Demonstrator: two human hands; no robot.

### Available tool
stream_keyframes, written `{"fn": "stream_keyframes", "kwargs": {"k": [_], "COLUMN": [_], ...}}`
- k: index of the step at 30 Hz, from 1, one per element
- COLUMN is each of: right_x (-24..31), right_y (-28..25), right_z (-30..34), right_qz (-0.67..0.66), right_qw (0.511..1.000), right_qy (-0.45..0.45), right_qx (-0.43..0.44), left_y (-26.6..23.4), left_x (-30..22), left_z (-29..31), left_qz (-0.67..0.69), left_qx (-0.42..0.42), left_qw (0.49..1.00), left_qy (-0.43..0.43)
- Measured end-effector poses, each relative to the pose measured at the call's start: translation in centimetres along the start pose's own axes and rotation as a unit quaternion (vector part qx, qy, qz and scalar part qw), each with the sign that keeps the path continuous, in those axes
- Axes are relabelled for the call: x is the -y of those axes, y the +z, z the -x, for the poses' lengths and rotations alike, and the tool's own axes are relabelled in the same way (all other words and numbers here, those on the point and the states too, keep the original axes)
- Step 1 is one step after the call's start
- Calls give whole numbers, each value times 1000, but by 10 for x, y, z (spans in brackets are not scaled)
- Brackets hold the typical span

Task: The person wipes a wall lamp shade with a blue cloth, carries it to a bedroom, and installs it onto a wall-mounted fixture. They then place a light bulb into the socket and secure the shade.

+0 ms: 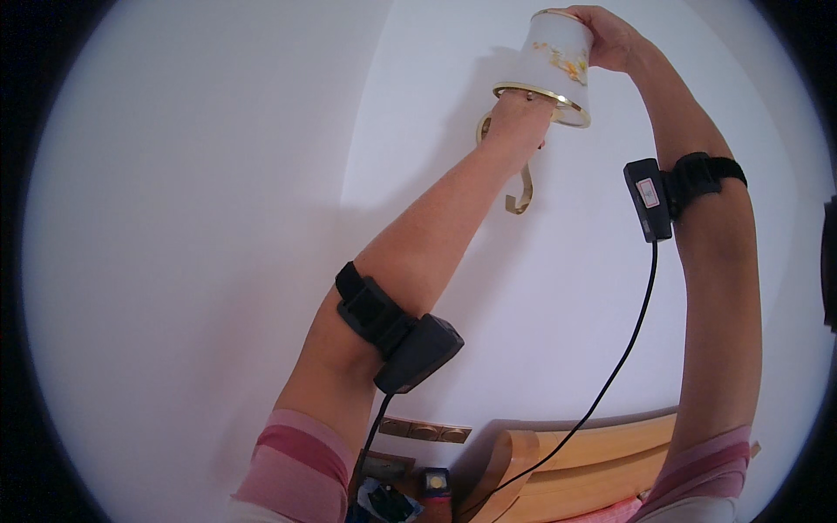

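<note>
High on the white wall is a wall lamp with a white lampshade (558,57), printed with orange and yellow flowers and edged in gold. My right hand (610,39) grips the shade near its top from the right side, some fingers hidden behind it. From below, my left hand (521,118) reaches up to the shade's open lower rim. Its fingers look curled, and the shade's edge hides most of them and whatever they hold. Behind my left hand, a curved gold lamp arm (526,187) hangs down the wall in a hook shape.
Below stands a light wooden headboard (602,453) with pink fabric at its foot. A row of gold switch plates (425,431) is on the wall beside it. Small items, including a dark box (436,482), lie lower left. Black cables hang from devices strapped to both forearms.
</note>
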State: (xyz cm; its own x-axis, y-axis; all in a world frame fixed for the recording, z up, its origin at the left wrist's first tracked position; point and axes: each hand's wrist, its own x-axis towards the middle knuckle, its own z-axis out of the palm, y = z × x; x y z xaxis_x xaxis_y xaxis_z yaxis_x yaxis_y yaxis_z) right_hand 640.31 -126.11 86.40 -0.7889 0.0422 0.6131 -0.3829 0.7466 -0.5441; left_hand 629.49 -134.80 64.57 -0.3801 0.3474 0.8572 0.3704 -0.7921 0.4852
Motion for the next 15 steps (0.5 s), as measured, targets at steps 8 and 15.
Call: {"fn": "stream_keyframes", "kwargs": {"k": [8,15], "right_x": [-10,-8], "right_y": [0,6], "right_z": [10,20], "right_qz": [-2,72], "right_qw": [998,990], "right_qy": [15,11], "right_qx": [-57,-120], "left_y": [10,14], "left_x": [0,1], "left_z": [-9,-11], "left_qz": [34,25], "left_qx": [-66,-87], "left_qw": [997,995], "left_qy": [-28,-31]}}
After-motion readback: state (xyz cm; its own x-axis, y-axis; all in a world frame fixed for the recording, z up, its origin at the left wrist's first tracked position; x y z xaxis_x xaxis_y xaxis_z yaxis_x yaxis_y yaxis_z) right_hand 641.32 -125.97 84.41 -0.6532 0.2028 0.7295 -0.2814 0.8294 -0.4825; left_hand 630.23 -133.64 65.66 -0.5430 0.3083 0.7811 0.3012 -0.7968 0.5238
